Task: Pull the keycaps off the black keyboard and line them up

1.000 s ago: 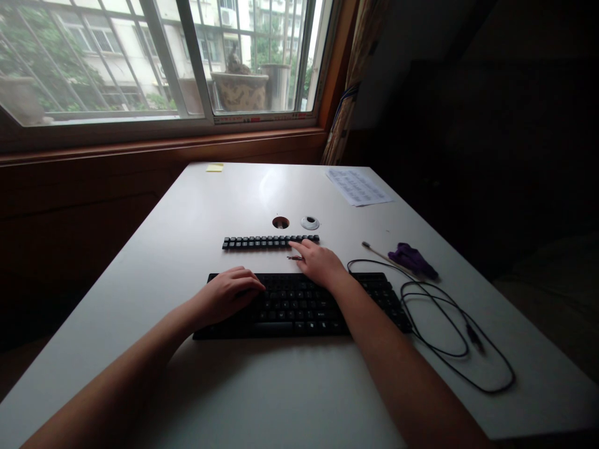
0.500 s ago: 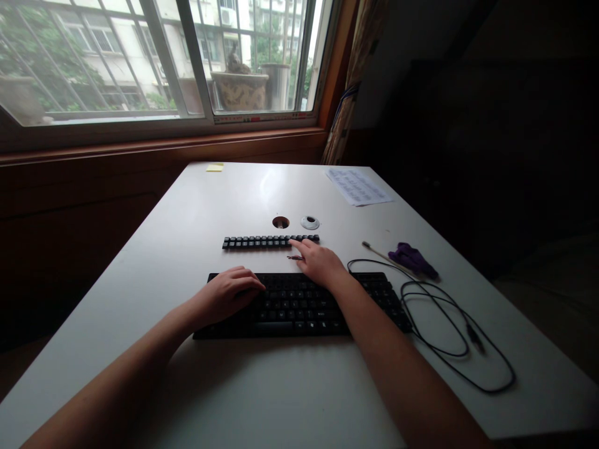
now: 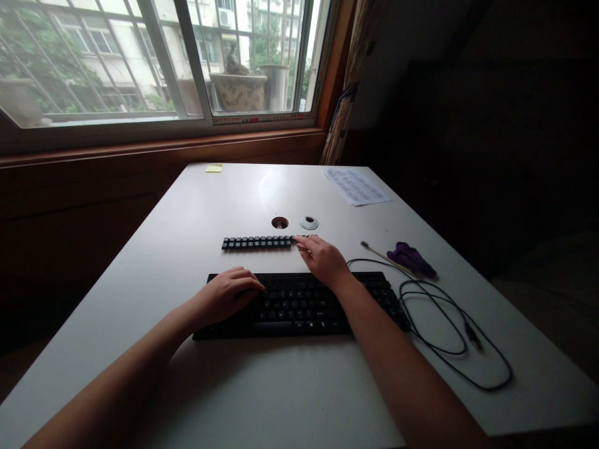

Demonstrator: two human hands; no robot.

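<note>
A black keyboard (image 3: pixel 299 305) lies on the white desk. My left hand (image 3: pixel 234 290) rests over its left part, fingers bent and lying on the keys, gripping nothing that I can see. Beyond the keyboard, loose black keycaps (image 3: pixel 257 242) stand in two rows. My right hand (image 3: pixel 322 259) is at the right part of these rows, its index fingertip touching or just above the keycaps there. Under its fingers sticks out a thin wire-like tool (image 3: pixel 304 249), held in the hand; its exact kind is unclear. The hand hides some keycaps and part of the keyboard.
The keyboard's coiled cable (image 3: pixel 461 318) spreads to the right. A small brush (image 3: pixel 374 251) and a purple cloth (image 3: pixel 409 259) lie behind it. Farther back are a desk hole (image 3: pixel 279 222), its round cover (image 3: pixel 309 222), a printed sheet (image 3: pixel 358 187) and yellow sticky notes (image 3: pixel 214 168).
My right hand has shifted slightly to the right along the keycap rows, and its fingers have drawn in with the thin tool. My left hand stays on the keyboard.
</note>
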